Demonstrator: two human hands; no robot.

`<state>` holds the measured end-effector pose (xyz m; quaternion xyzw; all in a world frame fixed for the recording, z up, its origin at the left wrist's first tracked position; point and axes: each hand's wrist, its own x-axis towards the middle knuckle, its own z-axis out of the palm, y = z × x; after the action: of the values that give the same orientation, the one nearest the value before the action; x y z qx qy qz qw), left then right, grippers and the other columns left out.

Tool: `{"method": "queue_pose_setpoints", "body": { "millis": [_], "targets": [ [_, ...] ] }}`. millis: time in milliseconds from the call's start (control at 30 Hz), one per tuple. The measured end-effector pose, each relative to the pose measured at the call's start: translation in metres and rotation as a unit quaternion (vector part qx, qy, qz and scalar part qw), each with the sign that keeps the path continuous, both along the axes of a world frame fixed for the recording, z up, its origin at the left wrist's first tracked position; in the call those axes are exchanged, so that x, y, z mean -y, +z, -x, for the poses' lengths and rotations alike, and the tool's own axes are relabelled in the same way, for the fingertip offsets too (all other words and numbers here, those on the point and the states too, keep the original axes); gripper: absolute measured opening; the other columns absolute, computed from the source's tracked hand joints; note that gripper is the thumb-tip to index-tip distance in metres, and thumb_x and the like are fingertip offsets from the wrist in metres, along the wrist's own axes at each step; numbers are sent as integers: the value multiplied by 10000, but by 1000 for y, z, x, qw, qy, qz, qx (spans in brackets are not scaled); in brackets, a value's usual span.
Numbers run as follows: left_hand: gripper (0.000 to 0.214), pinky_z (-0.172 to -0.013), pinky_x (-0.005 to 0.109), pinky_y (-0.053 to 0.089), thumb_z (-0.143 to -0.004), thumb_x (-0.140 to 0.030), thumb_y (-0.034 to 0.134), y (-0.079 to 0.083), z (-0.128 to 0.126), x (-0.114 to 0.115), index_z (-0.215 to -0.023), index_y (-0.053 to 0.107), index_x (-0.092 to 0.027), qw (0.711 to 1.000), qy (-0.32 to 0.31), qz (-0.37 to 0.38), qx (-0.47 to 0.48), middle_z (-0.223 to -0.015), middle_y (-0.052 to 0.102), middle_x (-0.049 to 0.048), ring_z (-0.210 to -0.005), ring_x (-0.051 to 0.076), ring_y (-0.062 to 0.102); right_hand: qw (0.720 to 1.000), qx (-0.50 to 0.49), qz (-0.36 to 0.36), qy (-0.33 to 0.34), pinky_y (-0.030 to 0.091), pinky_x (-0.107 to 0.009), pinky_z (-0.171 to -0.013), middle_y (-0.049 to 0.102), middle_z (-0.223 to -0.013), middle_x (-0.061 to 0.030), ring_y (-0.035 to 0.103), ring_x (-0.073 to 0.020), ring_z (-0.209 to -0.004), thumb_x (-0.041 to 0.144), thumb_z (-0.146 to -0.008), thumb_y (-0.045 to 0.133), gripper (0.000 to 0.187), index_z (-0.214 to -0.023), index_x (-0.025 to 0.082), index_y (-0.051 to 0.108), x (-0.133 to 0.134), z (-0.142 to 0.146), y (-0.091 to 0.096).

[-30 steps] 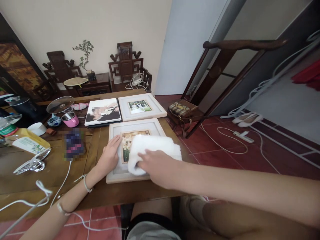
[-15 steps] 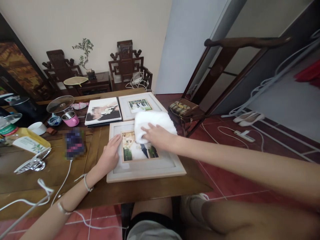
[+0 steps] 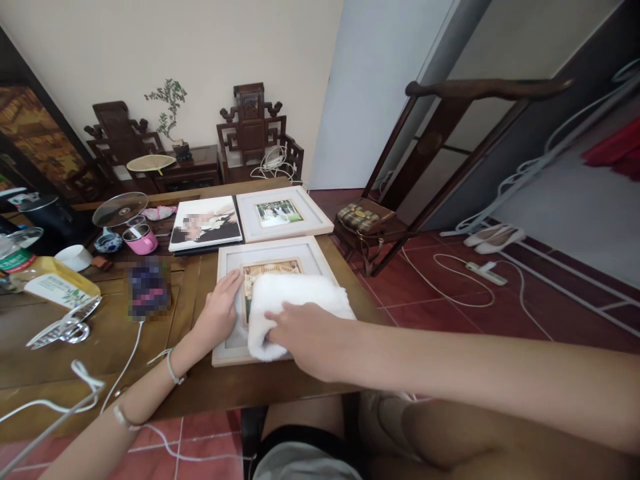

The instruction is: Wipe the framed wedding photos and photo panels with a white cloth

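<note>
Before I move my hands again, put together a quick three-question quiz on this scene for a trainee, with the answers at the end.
1. Which hand is on the white cloth? A: left only. B: right only. C: both.
2. True or false: the left hand touches the near picture frame.
3. Fill in the colour: the cup beside the blue-and-white vessel is ____.

Key
1: B, the right hand.
2: True, near its left edge.
3: Pink.

room right of near frame [image 3: 273, 267] — chair [image 3: 443, 127] beyond
</note>
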<state>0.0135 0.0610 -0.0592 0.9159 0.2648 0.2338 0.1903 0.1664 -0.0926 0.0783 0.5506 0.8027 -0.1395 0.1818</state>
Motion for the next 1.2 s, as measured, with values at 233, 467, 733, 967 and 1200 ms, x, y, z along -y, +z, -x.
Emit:
{"method": "queue_pose_setpoints", "body": {
  "millis": [233, 467, 733, 967, 1200],
  "targets": [
    [673, -1160, 540, 300, -800, 15, 340, -5, 0, -2, -1432, 451, -188, 1000, -5, 0, 19, -1483, 459, 127, -1405, 244, 377, 985, 35, -167, 12, 394, -561, -1036, 323, -1551, -149, 286, -419, -1399, 56, -837, 538, 480, -1302, 158, 592, -46, -34, -50],
    [532, -1151, 540, 310, -878, -85, 327, 8, -4, 2, -1385, 490, -89, 1000, 1, 12, -10, -1458, 471, 192, -1399, 289, 385, 976, 40, -207, -61, 424, -537, -1028, 196, -1595, -156, 245, -432, -1412, 43, -791, 616, 641, -1408, 156, 482, -87, -46, -42],
    [566, -1173, 468, 288, -1004, -414, 303, 26, -7, 12, -1472, 321, -97, 998, 26, 45, 36, -1523, 384, 183, -1415, 260, 364, 984, 47, -168, -26, 363, -633, -1049, 246, -1586, -102, 229, -458, -1407, 97, -869, 542, 418, -1266, 190, 634, -79, -10, -54],
    [591, -1196, 475, 211, -1011, -467, 247, 24, -2, 11, -1490, 301, -126, 999, -7, 44, 29, -1582, 268, 170, -1469, 261, 245, 991, 14, -127, 40, 446, -629, -948, 421, -1483, -183, 363, -482, -1335, 139, -761, 693, 355, -1113, 176, 720, -41, 13, -37],
    [529, -1172, 517, 255, -1009, -400, 333, 21, -3, 14, -1483, 320, -164, 999, 18, 38, -24, -1542, 360, 159, -1441, 277, 312, 993, 40, -79, 79, 497, -406, -796, 617, -1285, -145, 584, -335, -1122, 107, -793, 654, 199, -960, 169, 745, -3, -10, -15]
  ]
}}
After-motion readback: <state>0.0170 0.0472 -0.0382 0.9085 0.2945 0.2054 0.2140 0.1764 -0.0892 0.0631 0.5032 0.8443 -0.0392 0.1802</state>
